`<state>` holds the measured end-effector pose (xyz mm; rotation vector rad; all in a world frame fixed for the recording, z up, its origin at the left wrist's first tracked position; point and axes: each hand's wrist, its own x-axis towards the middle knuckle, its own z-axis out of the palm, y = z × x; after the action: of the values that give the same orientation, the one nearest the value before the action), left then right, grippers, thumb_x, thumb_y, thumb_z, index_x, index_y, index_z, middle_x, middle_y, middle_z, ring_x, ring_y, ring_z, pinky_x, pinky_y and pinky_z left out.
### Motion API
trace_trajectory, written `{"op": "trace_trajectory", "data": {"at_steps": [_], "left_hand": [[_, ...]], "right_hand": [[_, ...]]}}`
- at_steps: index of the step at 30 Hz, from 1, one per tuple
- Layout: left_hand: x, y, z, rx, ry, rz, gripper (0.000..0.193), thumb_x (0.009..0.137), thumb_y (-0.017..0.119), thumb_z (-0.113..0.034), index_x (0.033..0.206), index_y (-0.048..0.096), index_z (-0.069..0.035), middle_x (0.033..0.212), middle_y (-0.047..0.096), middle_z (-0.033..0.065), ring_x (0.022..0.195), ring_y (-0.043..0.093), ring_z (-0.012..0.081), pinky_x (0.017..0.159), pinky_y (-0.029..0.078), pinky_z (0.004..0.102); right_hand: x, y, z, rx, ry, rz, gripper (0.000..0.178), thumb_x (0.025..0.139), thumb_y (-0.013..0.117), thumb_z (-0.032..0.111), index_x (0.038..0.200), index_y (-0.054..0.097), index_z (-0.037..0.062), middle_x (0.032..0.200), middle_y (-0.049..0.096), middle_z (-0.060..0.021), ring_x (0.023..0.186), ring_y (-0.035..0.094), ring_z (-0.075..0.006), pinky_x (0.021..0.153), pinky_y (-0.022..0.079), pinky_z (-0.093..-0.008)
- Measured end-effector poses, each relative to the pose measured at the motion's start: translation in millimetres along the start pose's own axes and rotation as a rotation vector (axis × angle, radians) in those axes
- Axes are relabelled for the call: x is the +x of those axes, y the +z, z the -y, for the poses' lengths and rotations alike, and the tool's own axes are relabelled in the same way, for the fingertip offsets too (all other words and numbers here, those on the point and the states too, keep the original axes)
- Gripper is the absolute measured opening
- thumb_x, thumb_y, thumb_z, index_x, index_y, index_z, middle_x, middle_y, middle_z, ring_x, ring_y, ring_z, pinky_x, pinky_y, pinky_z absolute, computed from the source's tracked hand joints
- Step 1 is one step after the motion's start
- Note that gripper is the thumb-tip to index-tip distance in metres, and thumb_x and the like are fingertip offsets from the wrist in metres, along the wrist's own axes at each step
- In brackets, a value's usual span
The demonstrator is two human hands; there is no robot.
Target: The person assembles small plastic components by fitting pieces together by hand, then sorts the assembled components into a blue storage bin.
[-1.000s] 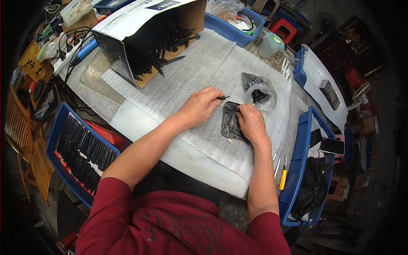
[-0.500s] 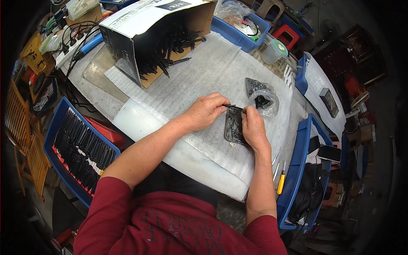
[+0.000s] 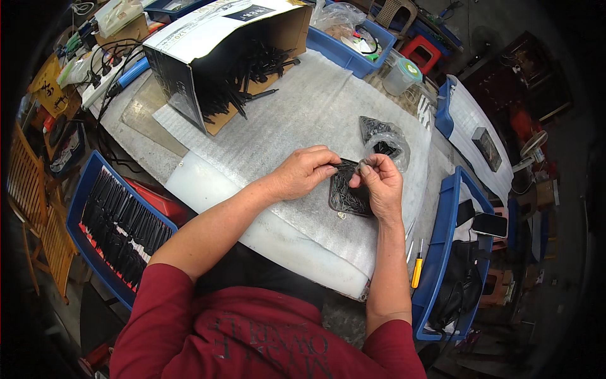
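A small dark tray (image 3: 349, 199) filled with thin metal, pin-like pieces lies on the foam-sheeted table in front of me. At its left rim is my left hand (image 3: 303, 174), thumb and fingers pinched together; what they hold, if anything, is too small to make out. My right hand (image 3: 383, 189) hovers over the tray's right side, its thumb and fingertips also closed in a pinch on something I cannot make out. Just beyond the tray sits a see-through plastic bag (image 3: 374, 129) with small dark parts inside, black ones showing at its opening.
An open carton (image 3: 189, 47) of black rod-like parts lies at the back left. Blue bins (image 3: 81, 192) flank the table, the left one holding rows of black pieces. A yellow-handled screwdriver (image 3: 417, 271) rests at the right edge. A lidded plastic tub (image 3: 402, 76) stands far right.
My right hand has lifted off the tray's right rim, its fingers now pinched above the pieces. My left hand has shifted slightly nearer; the thin dark piece at its fingertips no longer shows distinctly.
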<state>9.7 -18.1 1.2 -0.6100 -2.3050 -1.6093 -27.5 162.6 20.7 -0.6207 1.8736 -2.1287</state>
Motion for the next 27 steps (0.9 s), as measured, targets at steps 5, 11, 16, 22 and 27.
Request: {"op": "trace_trajectory", "data": {"at_steps": [5, 11, 16, 22, 27], "left_hand": [[1, 0, -1, 0.007, 0.010, 0.009, 0.011, 0.077, 0.054, -0.006, 0.087, 0.055, -0.001, 0.077, 0.053, 0.0076, 0.069, 0.052, 0.0191, 0.060, 0.042, 0.0293], [0, 0, -1, 0.013, 0.027, 0.005, 0.011, 0.077, 0.054, -0.005, 0.087, 0.055, -0.001, 0.077, 0.054, 0.0081, 0.069, 0.052, 0.0198, 0.060, 0.042, 0.0297], [0, -1, -3, 0.002, 0.006, 0.027, 0.012, 0.077, 0.054, -0.007, 0.087, 0.054, 0.000, 0.080, 0.054, 0.0098, 0.072, 0.054, 0.0226, 0.063, 0.043, 0.0312], [0, 0, -2, 0.018, 0.006, 0.022, 0.012, 0.077, 0.054, -0.006, 0.087, 0.054, 0.000, 0.080, 0.055, 0.0101, 0.073, 0.054, 0.0231, 0.064, 0.043, 0.0315], [0, 1, -1, 0.041, 0.060, -0.004, 0.011, 0.076, 0.055, -0.003, 0.087, 0.055, -0.001, 0.078, 0.054, 0.0078, 0.069, 0.054, 0.0194, 0.060, 0.043, 0.0292]], "right_hand": [[-2, 10, 0, 0.083, -0.015, -0.020, 0.008, 0.083, 0.052, 0.008, 0.085, 0.048, 0.0002, 0.068, 0.053, -0.0033, 0.058, 0.050, -0.0072, 0.054, 0.042, -0.0184], [-2, 15, -3, 0.037, -0.025, -0.023, 0.010, 0.084, 0.051, 0.010, 0.084, 0.048, 0.0003, 0.066, 0.051, -0.0022, 0.056, 0.048, -0.0062, 0.053, 0.040, -0.0183], [-1, 17, -3, 0.047, -0.037, -0.033, 0.010, 0.084, 0.051, 0.010, 0.084, 0.048, 0.0007, 0.064, 0.051, -0.0015, 0.056, 0.047, -0.0059, 0.053, 0.040, -0.0180], [-1, 16, -6, 0.019, -0.041, -0.036, 0.010, 0.084, 0.051, 0.010, 0.084, 0.048, 0.0007, 0.064, 0.050, -0.0015, 0.055, 0.047, -0.0056, 0.052, 0.039, -0.0180], [-1, 17, -4, -0.065, -0.038, -0.040, 0.009, 0.085, 0.050, 0.009, 0.082, 0.047, 0.0006, 0.065, 0.050, -0.0010, 0.054, 0.046, -0.0050, 0.050, 0.039, -0.0175]]}}
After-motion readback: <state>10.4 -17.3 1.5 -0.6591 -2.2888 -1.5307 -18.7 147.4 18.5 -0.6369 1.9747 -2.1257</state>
